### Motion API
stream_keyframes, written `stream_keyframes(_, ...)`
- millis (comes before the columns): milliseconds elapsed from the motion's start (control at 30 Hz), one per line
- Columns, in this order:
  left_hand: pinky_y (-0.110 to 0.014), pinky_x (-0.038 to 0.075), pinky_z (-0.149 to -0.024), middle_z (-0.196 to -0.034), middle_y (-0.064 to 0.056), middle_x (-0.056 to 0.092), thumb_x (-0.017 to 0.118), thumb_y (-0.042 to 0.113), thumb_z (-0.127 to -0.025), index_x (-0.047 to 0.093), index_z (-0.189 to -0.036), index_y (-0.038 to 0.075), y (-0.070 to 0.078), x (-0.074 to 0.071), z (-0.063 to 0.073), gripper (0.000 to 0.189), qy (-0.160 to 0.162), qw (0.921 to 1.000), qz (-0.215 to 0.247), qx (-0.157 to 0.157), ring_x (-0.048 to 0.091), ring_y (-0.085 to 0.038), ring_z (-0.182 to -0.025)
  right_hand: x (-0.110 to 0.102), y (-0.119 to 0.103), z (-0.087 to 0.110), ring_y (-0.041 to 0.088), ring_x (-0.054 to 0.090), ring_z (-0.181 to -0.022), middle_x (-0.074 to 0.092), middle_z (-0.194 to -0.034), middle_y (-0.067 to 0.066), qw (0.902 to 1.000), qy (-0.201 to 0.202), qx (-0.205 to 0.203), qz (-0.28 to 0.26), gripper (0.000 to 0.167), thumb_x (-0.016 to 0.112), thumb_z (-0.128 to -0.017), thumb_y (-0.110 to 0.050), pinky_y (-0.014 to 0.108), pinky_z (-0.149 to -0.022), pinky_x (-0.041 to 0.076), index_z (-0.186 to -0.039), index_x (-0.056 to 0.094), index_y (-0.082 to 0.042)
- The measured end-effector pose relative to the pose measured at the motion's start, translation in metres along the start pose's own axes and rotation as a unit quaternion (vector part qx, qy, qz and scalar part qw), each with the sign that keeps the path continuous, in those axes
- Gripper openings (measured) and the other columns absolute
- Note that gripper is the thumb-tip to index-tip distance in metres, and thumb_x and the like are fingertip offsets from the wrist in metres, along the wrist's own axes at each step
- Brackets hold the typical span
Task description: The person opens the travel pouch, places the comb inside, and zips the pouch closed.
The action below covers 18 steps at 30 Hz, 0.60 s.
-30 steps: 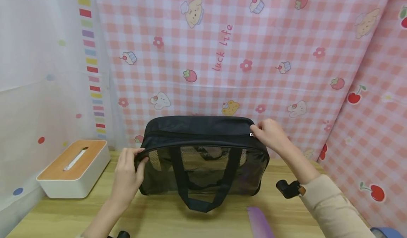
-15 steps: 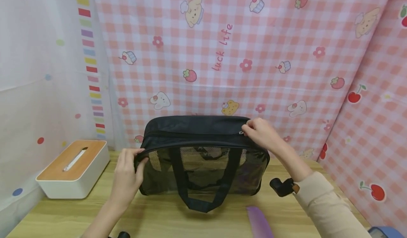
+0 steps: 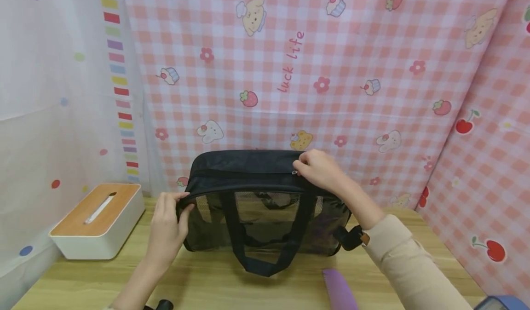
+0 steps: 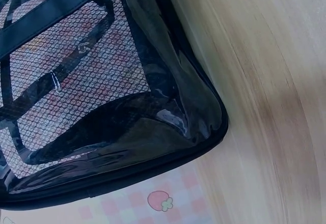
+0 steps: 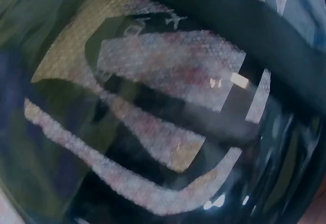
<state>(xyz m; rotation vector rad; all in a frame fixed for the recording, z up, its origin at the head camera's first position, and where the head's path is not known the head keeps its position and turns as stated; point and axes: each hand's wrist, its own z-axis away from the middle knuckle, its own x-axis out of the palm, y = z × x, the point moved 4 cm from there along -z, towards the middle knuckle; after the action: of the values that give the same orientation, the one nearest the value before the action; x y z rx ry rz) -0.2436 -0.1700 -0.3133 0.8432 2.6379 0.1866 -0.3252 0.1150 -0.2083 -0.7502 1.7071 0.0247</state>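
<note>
A black toiletry bag (image 3: 248, 160) with a clear front and mesh back stands upright on the table. Its strap handle (image 3: 265, 267) hangs down over the front. My left hand (image 3: 165, 227) grips the bag's upper left corner, thumb in front and fingers on top. On the top seam, my right hand (image 3: 320, 168) pinches the zipper pull (image 3: 294, 172), right of the middle. The left wrist view shows a lower corner of the clear panel (image 4: 153, 147) and the mesh (image 4: 91, 66). Close up in the right wrist view is the clear front (image 5: 168, 91), blurred, with a purple patch inside.
A white tissue box (image 3: 89, 248) with a wooden lid stands at the left. A purple comb (image 3: 339, 289) lies in front of the bag on the wooden table (image 3: 248, 296). A blue-edged object (image 3: 503, 302) shows at the lower right corner. Patterned curtains (image 3: 352, 48) hang behind.
My right hand has moved left along the top of the bag, taking the zipper pull from near the right end toward the middle. The left hand keeps its hold on the corner.
</note>
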Motion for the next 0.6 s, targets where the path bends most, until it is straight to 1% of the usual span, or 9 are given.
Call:
stream_keyframes(133,-0.032,0.042,-0.072,-0.09,-0.019,0.054,0.071,-0.013,-0.069,0.055,-0.096,-0.009,0.001,0.001,0.0,0.031,0.002,1.0,0.005,0.004,0.054,-0.029,-0.082,0.006,-0.011,-0.005,0.011,0.031,-0.042,0.057,-0.055,0.002,0.9999,0.0,-0.012,0.004,0.036,0.044,-0.092,-0.016,0.023,-0.048,0.03,-0.06,0.059,-0.009)
stream_keyframes(300,-0.03,0.042,-0.072,-0.089,-0.018,0.054,0.071,-0.012,-0.069,0.056,-0.097,-0.008,0.001,0.002,0.001,0.032,0.005,1.0,0.006,0.005,0.054,-0.028,-0.083,0.017,-0.026,-0.012,0.011,0.029,-0.041,0.054,-0.051,0.0,0.9996,-0.007,-0.028,0.004,0.04,0.045,-0.092,-0.016,0.022,-0.047,0.027,-0.052,0.051,-0.013)
stream_keyframes(467,-0.031,0.042,-0.072,-0.089,-0.018,0.054,0.071,-0.012,-0.069,0.056,-0.097,-0.008,0.0,-0.001,0.003,0.032,0.008,1.0,0.004,0.001,0.054,-0.028,-0.083,0.026,-0.039,-0.018,0.01,0.028,-0.041,0.043,-0.046,-0.004,0.9991,-0.017,-0.039,-0.004,0.044,0.046,-0.092,-0.016,0.022,-0.047,0.026,-0.049,0.04,-0.016)
stream_keyframes(600,-0.032,0.043,-0.072,-0.089,-0.017,0.054,0.071,-0.012,-0.069,0.056,-0.097,-0.008,0.001,-0.002,0.003,0.031,0.009,1.0,0.001,-0.001,0.054,-0.028,-0.083,0.031,-0.048,-0.021,0.01,0.026,-0.041,0.038,-0.045,-0.005,0.9982,-0.022,-0.056,-0.005,0.043,0.046,-0.092,-0.016,0.021,-0.047,0.025,-0.05,0.038,-0.016)
